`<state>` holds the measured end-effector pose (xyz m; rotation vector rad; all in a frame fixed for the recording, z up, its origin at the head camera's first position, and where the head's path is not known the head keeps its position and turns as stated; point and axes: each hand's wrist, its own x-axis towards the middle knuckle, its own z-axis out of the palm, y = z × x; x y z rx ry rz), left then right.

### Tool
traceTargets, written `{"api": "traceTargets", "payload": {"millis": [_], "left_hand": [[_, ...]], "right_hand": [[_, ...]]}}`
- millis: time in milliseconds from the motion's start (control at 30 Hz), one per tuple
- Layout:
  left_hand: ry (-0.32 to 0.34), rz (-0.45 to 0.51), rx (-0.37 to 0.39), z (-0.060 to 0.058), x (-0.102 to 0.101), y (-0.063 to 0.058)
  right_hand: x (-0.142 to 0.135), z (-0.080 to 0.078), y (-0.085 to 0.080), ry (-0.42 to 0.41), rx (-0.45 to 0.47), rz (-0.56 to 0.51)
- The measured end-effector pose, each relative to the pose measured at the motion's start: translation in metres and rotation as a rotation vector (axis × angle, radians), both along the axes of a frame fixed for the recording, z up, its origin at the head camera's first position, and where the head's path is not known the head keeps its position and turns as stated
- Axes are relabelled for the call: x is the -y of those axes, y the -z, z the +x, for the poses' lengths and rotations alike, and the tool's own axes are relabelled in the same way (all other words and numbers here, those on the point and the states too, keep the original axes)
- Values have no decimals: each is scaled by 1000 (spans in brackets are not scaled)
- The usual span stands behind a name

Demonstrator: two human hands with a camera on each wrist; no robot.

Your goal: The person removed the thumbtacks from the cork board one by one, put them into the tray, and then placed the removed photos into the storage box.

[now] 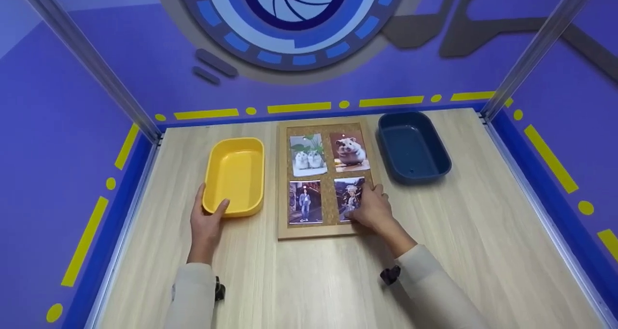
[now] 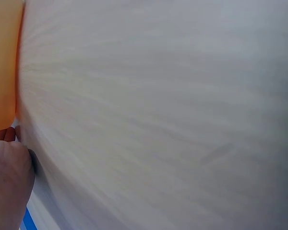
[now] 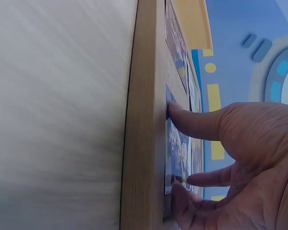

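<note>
A cork board [image 1: 330, 198] with a wooden frame lies on the table, bearing photos in two rows. My right hand [image 1: 372, 207] spans the lower right photo [image 1: 348, 193], thumb near its lower edge and fingers along its right side. In the right wrist view the thumb [image 3: 197, 122] and fingertips touch this photo [image 3: 178, 148] at opposite edges. To the left, my left hand [image 1: 206, 222] grips the near left corner of a yellow plastic bin [image 1: 236, 174], thumb over the rim and fingers outside. The left wrist view catches only part of that hand [image 2: 9, 177] beside the bin [image 2: 2, 67].
Two hamster photos, one with a pair [image 1: 309, 155] and one with a single animal [image 1: 350, 150], fill the upper row. A photo of a standing person [image 1: 305, 202] is lower left. A dark blue bin [image 1: 413, 148] stands right of the board. Blue panels [image 1: 159, 78] enclose the table.
</note>
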<state>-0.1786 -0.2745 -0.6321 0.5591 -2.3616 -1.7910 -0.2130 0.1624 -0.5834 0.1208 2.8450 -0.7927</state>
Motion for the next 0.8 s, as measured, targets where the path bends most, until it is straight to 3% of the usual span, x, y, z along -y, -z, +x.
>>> {"api": "traceTargets", "payload": {"millis": [300, 800], "left_hand": [[9, 25, -17, 0, 1, 5], [-6, 12, 5, 2, 0, 0]], "right_hand": [[7, 6, 2, 35, -13, 9], [13, 6, -1, 59, -11, 14]]}}
